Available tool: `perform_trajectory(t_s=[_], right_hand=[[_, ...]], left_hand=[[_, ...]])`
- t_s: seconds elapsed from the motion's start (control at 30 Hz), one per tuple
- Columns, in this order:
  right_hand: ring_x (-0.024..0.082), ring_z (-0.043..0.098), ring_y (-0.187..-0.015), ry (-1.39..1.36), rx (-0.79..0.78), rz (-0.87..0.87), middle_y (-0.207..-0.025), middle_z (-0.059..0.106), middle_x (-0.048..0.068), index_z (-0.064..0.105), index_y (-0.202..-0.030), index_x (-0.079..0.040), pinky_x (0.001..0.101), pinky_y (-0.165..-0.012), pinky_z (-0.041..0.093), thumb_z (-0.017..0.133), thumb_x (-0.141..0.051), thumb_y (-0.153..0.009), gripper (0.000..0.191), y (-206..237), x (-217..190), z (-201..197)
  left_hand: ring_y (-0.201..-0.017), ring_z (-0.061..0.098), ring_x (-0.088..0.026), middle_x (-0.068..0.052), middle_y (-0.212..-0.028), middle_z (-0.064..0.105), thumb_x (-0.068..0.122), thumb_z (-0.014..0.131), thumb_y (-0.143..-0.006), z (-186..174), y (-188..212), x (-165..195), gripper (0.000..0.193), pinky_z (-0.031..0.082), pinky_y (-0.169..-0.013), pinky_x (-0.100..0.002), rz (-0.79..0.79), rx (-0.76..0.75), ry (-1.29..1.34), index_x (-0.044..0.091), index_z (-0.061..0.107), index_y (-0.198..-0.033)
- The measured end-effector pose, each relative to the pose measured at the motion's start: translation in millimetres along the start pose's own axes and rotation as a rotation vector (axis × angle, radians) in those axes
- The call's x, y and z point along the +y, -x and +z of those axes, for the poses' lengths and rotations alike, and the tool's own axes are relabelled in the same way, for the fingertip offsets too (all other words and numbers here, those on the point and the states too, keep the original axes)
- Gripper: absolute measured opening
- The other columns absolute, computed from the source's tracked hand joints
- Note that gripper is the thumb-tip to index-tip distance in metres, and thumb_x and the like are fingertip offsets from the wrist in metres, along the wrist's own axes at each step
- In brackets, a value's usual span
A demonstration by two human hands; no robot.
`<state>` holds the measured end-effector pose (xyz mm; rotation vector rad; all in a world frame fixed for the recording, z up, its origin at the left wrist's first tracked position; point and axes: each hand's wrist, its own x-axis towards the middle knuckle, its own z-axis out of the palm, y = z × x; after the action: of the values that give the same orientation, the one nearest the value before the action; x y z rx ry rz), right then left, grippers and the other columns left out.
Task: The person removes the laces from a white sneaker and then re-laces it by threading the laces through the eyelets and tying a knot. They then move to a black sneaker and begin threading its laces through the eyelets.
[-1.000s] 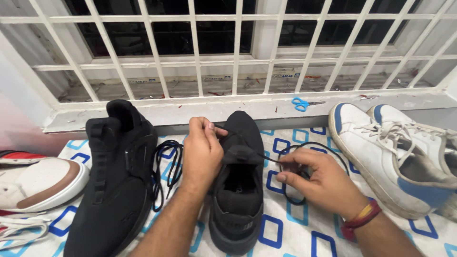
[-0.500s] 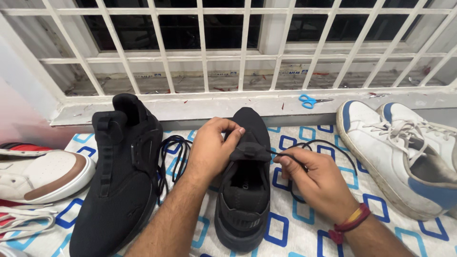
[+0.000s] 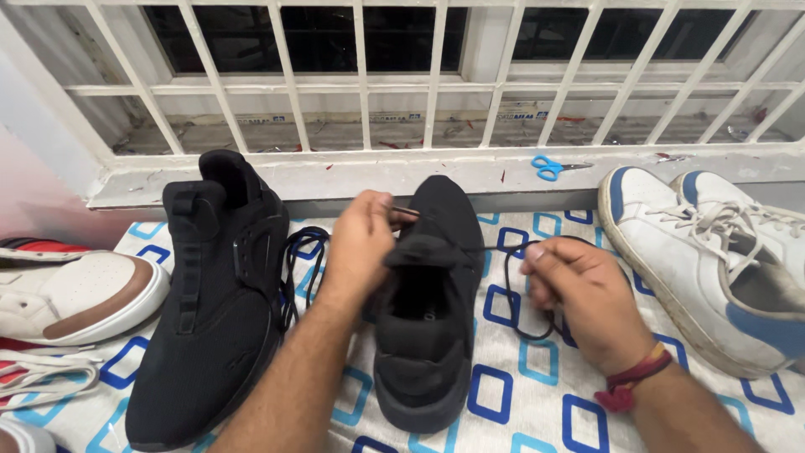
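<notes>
A black sneaker (image 3: 428, 335) stands in the middle of a white cloth with blue squares (image 3: 520, 394), toe pointing away from me. My left hand (image 3: 360, 243) rests on its left side near the tongue and pinches the end of a black shoelace. My right hand (image 3: 579, 294), with a red thread band on the wrist, pinches the black shoelace (image 3: 511, 310) to the right of the shoe, where it loops over the cloth. A second black sneaker (image 3: 218, 294) lies to the left, with a loose black lace (image 3: 298, 260) beside it.
A pair of white and blue sneakers (image 3: 713, 252) sits at the right. A white and brown shoe (image 3: 75, 294) and loose white laces (image 3: 42, 377) lie at the left. Blue scissors (image 3: 549, 168) rest on the window ledge below a white metal grille (image 3: 360, 75).
My left hand has shifted a little along the shoe's left side and my right hand has drawn the lace out further to the right. The view has tilted slightly.
</notes>
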<state>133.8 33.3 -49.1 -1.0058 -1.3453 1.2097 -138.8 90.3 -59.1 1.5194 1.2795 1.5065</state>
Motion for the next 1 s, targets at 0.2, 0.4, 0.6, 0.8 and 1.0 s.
perform_trajectory(t_s=[0.2,0.4,0.6,0.8,1.0], right_hand=[[0.008,0.041,-0.055,0.091,0.085,0.012,-0.062,0.050,-0.001,0.069,-0.094,0.002,0.0245,-0.050,0.033,0.062,-0.019,-0.103,0.024,-1.3,-4.6,-5.9],[0.007,0.064,-0.075,0.259,-0.093,0.080,-0.090,0.072,0.002,0.069,-0.119,-0.003,0.0227,-0.067,0.053,0.069,-0.008,-0.087,0.032,8.4,-17.2,23.3],[0.009,0.073,-0.088,0.213,-0.157,0.083,-0.097,0.073,0.004,0.065,-0.108,-0.001,0.0239,-0.079,0.060,0.071,-0.002,-0.084,0.024,7.0,-16.4,29.7],[0.015,0.071,-0.071,0.087,-0.354,0.097,-0.080,0.071,0.010,0.064,-0.087,0.005,0.0289,-0.064,0.058,0.073,0.003,-0.089,0.010,11.3,-14.4,15.5],[0.015,0.070,-0.065,0.000,-0.432,0.275,-0.075,0.074,0.012,0.060,-0.086,0.001,0.0263,-0.058,0.055,0.070,-0.002,-0.089,0.011,16.5,-26.6,21.6]], left_hand=[[-0.078,0.071,-0.013,-0.006,-0.082,0.075,0.034,0.062,-0.099,-6.2,5.5,13.4,0.033,0.054,-0.070,-0.028,-0.087,-0.035,0.140,0.002,0.071,-0.095],[-0.071,0.067,-0.008,-0.002,-0.077,0.074,0.029,0.079,-0.085,-1.9,13.7,28.7,0.027,0.053,-0.067,-0.024,0.004,-0.171,-0.012,0.002,0.075,-0.086],[-0.059,0.057,-0.011,-0.002,-0.068,0.065,0.027,0.068,-0.093,-3.1,8.7,39.1,0.022,0.046,-0.053,-0.029,-0.230,-0.254,-0.063,0.007,0.066,-0.084],[-0.078,0.063,-0.011,-0.002,-0.089,0.072,0.023,0.064,-0.095,4.1,-5.8,48.7,0.018,0.051,-0.063,-0.028,-0.328,-0.458,0.343,0.008,0.065,-0.087],[-0.090,0.070,-0.013,-0.003,-0.097,0.077,0.024,0.067,-0.092,-3.6,-24.4,66.6,0.017,0.054,-0.072,-0.029,-0.447,-0.616,-0.037,0.007,0.070,-0.090]])
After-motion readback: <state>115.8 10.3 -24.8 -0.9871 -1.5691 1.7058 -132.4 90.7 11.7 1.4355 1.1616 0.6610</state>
